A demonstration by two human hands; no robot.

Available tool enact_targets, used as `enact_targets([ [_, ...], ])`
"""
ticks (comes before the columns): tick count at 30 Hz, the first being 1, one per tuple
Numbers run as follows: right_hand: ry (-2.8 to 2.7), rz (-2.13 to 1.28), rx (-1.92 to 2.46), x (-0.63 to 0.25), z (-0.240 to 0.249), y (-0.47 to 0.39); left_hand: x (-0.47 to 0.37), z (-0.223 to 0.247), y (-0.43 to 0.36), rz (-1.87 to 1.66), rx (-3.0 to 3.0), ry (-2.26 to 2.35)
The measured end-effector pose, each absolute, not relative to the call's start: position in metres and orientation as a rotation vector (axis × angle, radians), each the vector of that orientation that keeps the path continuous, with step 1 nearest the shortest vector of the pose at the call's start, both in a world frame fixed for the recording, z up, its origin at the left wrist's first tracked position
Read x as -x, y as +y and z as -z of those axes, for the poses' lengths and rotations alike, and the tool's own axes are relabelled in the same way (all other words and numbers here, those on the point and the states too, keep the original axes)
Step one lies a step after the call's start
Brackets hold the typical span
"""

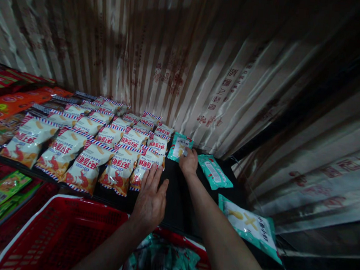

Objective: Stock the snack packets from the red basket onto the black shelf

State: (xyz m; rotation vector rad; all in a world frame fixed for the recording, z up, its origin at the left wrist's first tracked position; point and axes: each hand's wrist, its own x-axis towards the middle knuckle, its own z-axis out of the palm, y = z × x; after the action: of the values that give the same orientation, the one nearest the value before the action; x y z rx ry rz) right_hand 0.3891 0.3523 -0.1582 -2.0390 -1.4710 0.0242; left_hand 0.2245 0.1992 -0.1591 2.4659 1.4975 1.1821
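My right hand reaches to the back of the black shelf, its fingers closed on the near edge of a small teal snack bag beside the rows of chips. My left hand lies with fingers stretched out over the lower part of a white-and-orange bag of shrimp chips at the right end of the front row. To the right of my right forearm, another teal snack bag lies back side up. Closer to me, a larger teal-and-white snack bag rests along the shelf's right side.
Below the shelf, a red basket holds several teal packets on its right side. Further left, another red basket has green packets. Orange packets lie at the shelf's left. A pleated curtain hangs behind; a dark bar slants at right.
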Motion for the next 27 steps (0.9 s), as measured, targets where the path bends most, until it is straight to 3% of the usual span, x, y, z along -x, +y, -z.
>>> enact_targets([
  [19, -1.67, 0.07, 1.98, -0.404, 0.144, 0.326, -0.223, 0.151, 0.199, -1.199, -2.433, 1.46],
  [23, -1.681, 0.164, 2.274, -0.454, 0.126, 0.304, -0.221, 0.147, 0.195, -1.176, -2.414, 1.44],
  [27, -1.694, -0.054, 2.573, -0.489, 0.114, 0.291, -0.224, 0.148, 0.192, -1.186, -2.429, 1.411],
])
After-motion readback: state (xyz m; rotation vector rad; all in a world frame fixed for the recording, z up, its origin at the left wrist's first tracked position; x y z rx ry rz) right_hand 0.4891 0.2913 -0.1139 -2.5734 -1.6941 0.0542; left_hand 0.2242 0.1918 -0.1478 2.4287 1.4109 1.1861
